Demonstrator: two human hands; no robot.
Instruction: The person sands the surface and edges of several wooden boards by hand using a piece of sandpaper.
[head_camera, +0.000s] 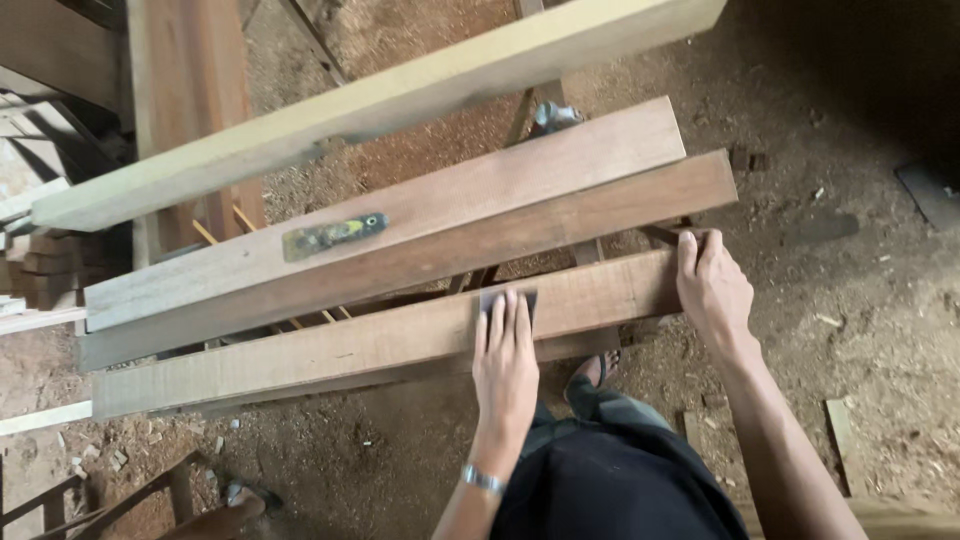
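Observation:
A long reddish wooden plank (330, 345) lies slanted in front of me, nearest of several boards. My left hand (505, 365) lies flat on it, fingers pressing a small grey sanding sheet (505, 296) against the wood. My right hand (713, 288) grips the plank's right end, fingers curled over its edge. Two more planks (450, 225) lie beside it, farther from me, and a yellow-and-black tool (333, 235) rests on the farther one.
A pale thick beam (380, 100) crosses above the planks. Stacked timber (40, 270) sits at the left. The ground (850, 300) is dirt covered in sawdust and wood scraps. My sandalled foot (595, 372) shows below the plank. A wooden frame piece (150, 495) stands at bottom left.

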